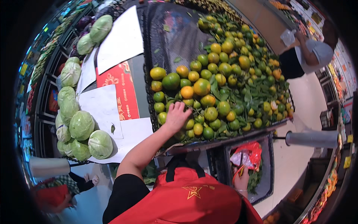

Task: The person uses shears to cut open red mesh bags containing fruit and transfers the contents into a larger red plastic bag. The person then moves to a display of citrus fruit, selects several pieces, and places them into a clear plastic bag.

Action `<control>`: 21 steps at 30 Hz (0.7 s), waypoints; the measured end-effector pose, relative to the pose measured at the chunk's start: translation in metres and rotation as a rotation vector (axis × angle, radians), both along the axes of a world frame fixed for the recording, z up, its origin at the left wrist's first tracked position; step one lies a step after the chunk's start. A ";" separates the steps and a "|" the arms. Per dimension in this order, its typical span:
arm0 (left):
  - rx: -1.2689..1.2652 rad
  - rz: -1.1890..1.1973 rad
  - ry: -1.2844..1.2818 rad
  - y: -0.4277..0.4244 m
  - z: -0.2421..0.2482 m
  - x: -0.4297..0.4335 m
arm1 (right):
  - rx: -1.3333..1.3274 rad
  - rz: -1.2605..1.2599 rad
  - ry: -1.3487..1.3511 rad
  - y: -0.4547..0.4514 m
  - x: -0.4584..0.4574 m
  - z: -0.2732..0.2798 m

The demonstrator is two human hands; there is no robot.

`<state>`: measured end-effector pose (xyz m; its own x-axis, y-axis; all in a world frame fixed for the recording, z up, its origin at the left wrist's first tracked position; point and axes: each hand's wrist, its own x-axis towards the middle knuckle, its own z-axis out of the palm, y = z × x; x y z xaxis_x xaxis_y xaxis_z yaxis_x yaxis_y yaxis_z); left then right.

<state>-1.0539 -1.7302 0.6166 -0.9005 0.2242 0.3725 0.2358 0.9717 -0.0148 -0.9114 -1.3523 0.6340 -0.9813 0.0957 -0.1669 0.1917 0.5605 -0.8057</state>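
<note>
My left hand (176, 117) rests on the near left part of a heap of green and orange mandarins (202, 87). Its fingers curl down among the fruit and stems, so whether they grip one is hidden. Green leaves (240, 98) lie mixed through the heap. Low at my right side, my right hand (242, 180) holds scissors with orange handles (235, 173), blades pointing away from me. The scissors are over a grey plastic bin (268, 179) containing a red plastic bag (253, 154) and cut leaves (256, 176).
Round cabbages (82, 125) line the left stand beside white sheets (98, 103) and a red printed box panel (125, 89). Rolls of plastic bags (313, 139) stick out at both sides. Another person (313, 56) stands at the far right; someone else (56, 193) is at lower left.
</note>
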 end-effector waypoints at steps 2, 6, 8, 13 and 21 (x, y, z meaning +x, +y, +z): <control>0.112 -0.018 0.000 -0.002 -0.001 -0.004 | 0.069 0.083 -0.018 0.007 -0.005 -0.015; 0.179 -0.045 0.248 -0.004 0.000 0.002 | -0.519 0.277 0.154 -0.011 -0.061 -0.060; 0.353 0.082 0.321 0.004 0.003 0.008 | -0.056 0.444 0.504 -0.013 -0.096 -0.051; 0.673 0.012 -0.121 0.057 0.016 0.044 | -0.444 0.519 -0.218 -0.068 -0.147 -0.010; 1.146 0.182 0.339 0.108 0.052 0.111 | -0.643 0.915 -0.105 -0.223 -0.097 -0.053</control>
<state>-0.9431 -1.6218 0.6681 -0.7026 -0.5108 0.4955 0.2453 0.4797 0.8424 -1.0086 -1.5757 0.5814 -0.6160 -0.7877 -0.0117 0.0047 0.0112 -0.9999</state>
